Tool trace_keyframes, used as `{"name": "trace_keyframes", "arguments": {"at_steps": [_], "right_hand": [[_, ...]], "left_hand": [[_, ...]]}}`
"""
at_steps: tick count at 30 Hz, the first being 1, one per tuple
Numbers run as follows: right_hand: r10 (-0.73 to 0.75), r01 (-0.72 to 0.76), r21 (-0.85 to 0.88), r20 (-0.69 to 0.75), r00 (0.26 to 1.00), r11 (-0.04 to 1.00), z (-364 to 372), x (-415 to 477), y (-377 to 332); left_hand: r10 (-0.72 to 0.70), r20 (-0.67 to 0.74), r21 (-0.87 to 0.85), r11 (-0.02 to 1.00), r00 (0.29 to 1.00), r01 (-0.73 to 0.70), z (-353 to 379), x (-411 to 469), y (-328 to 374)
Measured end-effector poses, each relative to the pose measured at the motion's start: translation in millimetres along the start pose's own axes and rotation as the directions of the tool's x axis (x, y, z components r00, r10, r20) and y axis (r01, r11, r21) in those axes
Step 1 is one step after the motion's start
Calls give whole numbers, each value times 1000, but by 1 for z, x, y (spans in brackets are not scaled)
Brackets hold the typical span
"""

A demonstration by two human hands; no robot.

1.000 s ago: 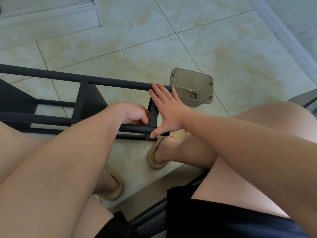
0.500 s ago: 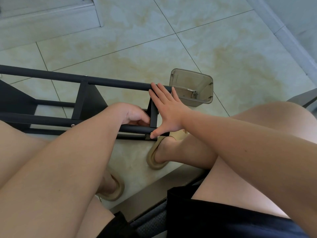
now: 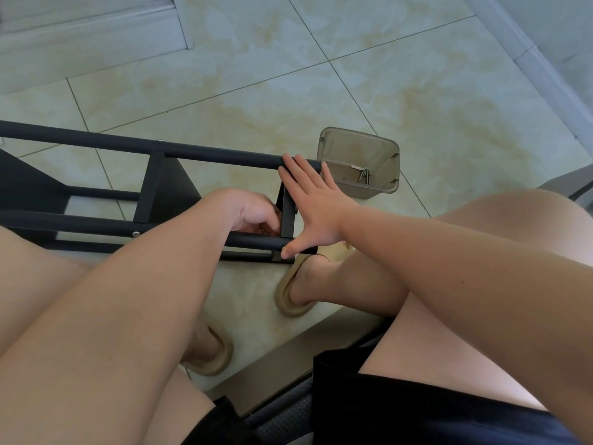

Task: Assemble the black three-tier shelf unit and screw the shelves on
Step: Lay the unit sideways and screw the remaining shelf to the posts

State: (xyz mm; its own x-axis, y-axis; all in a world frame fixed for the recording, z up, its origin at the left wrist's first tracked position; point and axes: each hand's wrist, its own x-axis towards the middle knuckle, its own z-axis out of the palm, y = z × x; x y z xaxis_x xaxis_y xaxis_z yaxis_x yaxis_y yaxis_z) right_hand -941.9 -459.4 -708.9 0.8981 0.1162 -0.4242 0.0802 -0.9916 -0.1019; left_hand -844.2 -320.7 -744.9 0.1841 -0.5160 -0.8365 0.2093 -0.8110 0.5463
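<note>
The black shelf unit (image 3: 167, 200) lies on its side on the tiled floor, its round posts running left to right. My right hand (image 3: 313, 207) is spread flat against the end shelf panel (image 3: 287, 216). Its fingertips rest on the upper post (image 3: 224, 154) and its thumb on the lower post (image 3: 256, 243). My left hand (image 3: 248, 215) is curled inside the frame just left of that panel, with its fingertips hidden. Whether it holds a screw or tool cannot be seen. A silver screw head (image 3: 136, 234) shows on the lower post.
A translucent grey tub (image 3: 359, 146) with a few screws (image 3: 364, 176) in it stands on the floor just right of the unit. My knees and sandalled feet (image 3: 293, 295) crowd the near side. A white step runs along the top left, and a wall baseboard runs along the right.
</note>
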Motion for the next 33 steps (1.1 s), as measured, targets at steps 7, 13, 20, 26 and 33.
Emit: {"name": "trace_keyframes", "arguments": {"at_steps": [7, 13, 20, 26, 33], "right_hand": [[1, -1, 1, 2, 1000, 1000, -1, 0, -1], [3, -3, -2, -2, 1000, 1000, -2, 1, 1], [4, -4, 5, -4, 1000, 1000, 0, 0, -1], [2, -1, 6, -11, 1000, 1000, 1, 0, -1], [3, -3, 4, -13, 1000, 1000, 1, 0, -1]], "left_hand": [[7, -19, 17, 1000, 1000, -6, -1, 1, -3], [-4, -34, 85, 996, 999, 7, -2, -2, -3], [2, -32, 94, 996, 999, 1, -1, -3, -6], [28, -7, 48, 998, 1000, -27, -1, -4, -7], [-30, -16, 16, 999, 999, 31, -4, -1, -9]]}}
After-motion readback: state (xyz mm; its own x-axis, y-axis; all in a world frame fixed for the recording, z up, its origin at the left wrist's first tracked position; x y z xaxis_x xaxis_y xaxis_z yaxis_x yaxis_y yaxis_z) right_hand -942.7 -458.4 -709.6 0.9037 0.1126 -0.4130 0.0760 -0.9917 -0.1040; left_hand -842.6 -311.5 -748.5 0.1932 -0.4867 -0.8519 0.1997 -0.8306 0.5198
